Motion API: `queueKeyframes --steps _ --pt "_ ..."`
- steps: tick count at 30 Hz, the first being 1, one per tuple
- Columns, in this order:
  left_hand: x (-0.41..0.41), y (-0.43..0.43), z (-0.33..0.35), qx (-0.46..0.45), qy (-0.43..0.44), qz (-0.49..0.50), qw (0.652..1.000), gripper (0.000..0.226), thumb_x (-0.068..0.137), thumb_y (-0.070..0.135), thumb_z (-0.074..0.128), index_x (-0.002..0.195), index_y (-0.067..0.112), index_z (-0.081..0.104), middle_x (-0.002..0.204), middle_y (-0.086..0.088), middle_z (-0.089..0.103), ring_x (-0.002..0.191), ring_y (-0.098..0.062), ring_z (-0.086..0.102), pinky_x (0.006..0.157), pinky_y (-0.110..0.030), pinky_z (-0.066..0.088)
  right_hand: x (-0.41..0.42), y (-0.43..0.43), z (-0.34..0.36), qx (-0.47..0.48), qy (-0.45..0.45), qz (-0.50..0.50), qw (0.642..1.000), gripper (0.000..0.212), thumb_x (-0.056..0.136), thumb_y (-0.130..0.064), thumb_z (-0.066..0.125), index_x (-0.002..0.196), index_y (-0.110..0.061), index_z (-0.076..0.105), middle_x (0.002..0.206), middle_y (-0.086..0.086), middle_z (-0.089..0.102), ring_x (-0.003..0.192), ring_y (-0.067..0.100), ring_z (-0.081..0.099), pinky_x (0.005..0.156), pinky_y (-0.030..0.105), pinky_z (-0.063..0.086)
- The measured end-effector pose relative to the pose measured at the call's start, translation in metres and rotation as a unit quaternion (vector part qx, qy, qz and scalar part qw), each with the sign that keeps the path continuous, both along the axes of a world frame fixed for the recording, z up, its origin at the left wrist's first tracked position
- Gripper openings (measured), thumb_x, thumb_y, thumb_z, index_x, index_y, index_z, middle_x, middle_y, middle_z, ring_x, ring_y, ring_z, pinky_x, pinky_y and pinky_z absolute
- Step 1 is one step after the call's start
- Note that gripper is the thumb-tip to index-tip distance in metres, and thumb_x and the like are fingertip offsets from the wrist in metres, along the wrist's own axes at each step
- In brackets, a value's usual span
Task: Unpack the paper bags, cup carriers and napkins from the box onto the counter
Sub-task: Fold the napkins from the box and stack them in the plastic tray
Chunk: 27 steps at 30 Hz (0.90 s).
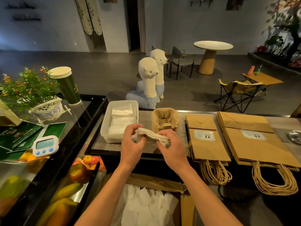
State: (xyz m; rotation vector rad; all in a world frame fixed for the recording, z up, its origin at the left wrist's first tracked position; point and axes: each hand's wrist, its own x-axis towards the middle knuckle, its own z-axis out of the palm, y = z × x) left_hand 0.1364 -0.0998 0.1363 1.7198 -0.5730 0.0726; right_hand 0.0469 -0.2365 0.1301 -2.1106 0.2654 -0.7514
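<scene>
Both hands hold a small stack of napkins (153,136) just above the counter (145,115), between the tub (104,128) and the carriers (164,119). The left hand (132,141) grips the stack's left end with curled fingers, and the right hand (171,145) pinches the right end, where the sheet edges fan out unevenly. The stack sags and twists in the middle, so the step in hand looks like squaring it up before it joins the folded napkins already lying in the tub. To do that well, I would tap the fanned edges flush first and keep both grips light so the soft paper does not crease. Then lower it flat into the nearer part of the tub rather than dropping it. The carriers and two piles of bags (206,144) already lie on the counter. Many loose sheets (146,204) still sit in the box (156,183) below, so napkins appear to be the last lot, with several handfuls to go
</scene>
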Motion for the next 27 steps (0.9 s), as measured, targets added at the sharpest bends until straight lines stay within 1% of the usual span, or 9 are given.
queueKeyframes --steps 3,6,8,11,15,19,23,25,27 --pt "0.01 0.014 0.016 0.001 0.034 0.06 0.998 0.055 0.087 0.029 0.081 0.129 0.032 0.047 0.122 0.015 0.053 0.115 0.003 0.054 0.084 -0.017 0.053 0.013 0.01 0.014 0.006 -0.014 0.005 1.0 0.026 0.092 -0.015 0.071 0.111 -0.032 0.063 0.108 -0.018 0.059 0.103 0.0 0.055 0.081 0.01 0.046" --pt "0.024 0.026 0.038 0.024 0.163 0.072 0.984 0.041 0.097 0.036 0.067 0.132 0.027 0.049 0.108 0.012 0.063 0.097 -0.006 0.066 0.079 -0.027 0.056 0.03 0.019 0.028 -0.021 -0.03 0.018 0.999 0.028 0.089 -0.009 0.071 0.109 -0.027 0.065 0.108 -0.018 0.058 0.105 0.001 0.053 0.088 0.011 0.043" --pt "0.036 0.034 0.049 -0.051 0.307 0.027 0.95 0.026 0.107 0.034 0.049 0.127 0.021 0.059 0.1 0.002 0.075 0.09 -0.016 0.074 0.076 -0.034 0.06 0.043 0.025 0.036 -0.056 -0.036 0.025 0.997 0.031 0.083 0.0 0.071 0.105 -0.022 0.067 0.11 -0.013 0.058 0.109 0.002 0.05 0.095 0.009 0.036" --pt "0.052 0.048 0.057 -0.134 0.402 -0.044 0.905 0.039 0.108 0.047 0.039 0.124 0.022 0.065 0.111 -0.006 0.077 0.103 -0.024 0.074 0.088 -0.044 0.06 0.063 0.033 0.045 -0.08 -0.023 0.021 0.996 0.035 0.076 0.007 0.07 0.099 -0.019 0.07 0.121 -0.009 0.052 0.118 0.002 0.042 0.102 0.008 0.027" --pt "0.067 0.058 0.067 -0.084 0.32 -0.012 0.944 0.01 0.1 0.018 0.059 0.104 0.022 0.068 0.111 -0.006 0.074 0.1 -0.019 0.07 0.094 -0.043 0.056 0.084 0.047 0.054 -0.02 0.016 0.04 0.999 0.047 0.078 0.007 0.069 0.115 -0.021 0.062 0.14 -0.002 0.041 0.132 0.012 0.037 0.113 0.03 0.032" --pt "0.086 0.064 0.064 -0.043 0.253 0.034 0.966 0.019 0.096 0.012 0.065 0.11 0.021 0.056 0.1 0.011 0.061 0.09 -0.003 0.06 0.071 -0.023 0.055 0.1 0.055 0.066 0.172 0.072 0.02 0.982 0.077 0.089 -0.005 0.07 0.149 -0.028 0.028 0.143 -0.004 0.036 0.125 0.013 0.047 0.101 0.029 0.045" --pt "0.11 0.07 0.056 0.014 0.215 0.035 0.976 0.039 0.095 0.014 0.068 0.13 0.019 0.051 0.109 0.009 0.061 0.097 -0.004 0.06 0.068 -0.019 0.049 0.12 0.058 0.078 0.413 0.086 0.001 0.907 0.045 0.103 -0.011 0.052 0.143 -0.025 0.038 0.121 0.008 0.062 0.101 0.022 0.068 0.073 0.029 0.061" --pt "0.123 0.069 0.052 0.044 0.195 0.028 0.979 0.041 0.094 0.016 0.069 0.131 0.02 0.051 0.117 0.005 0.06 0.102 -0.008 0.06 0.072 -0.021 0.05 0.132 0.056 0.08 0.413 0.092 -0.023 0.906 0.026 0.107 -0.022 0.045 0.132 -0.023 0.047 0.116 0.007 0.064 0.095 0.018 0.067 0.064 0.026 0.059" --pt "0.135 0.067 0.051 0.081 0.164 0.023 0.983 0.04 0.094 0.016 0.069 0.129 0.021 0.05 0.115 0.006 0.057 0.098 -0.007 0.058 0.072 -0.022 0.049 0.143 0.051 0.077 0.322 0.124 -0.036 0.938 0.029 0.104 -0.03 0.051 0.132 -0.023 0.048 0.117 0.004 0.062 0.094 0.013 0.062 0.06 0.022 0.051"
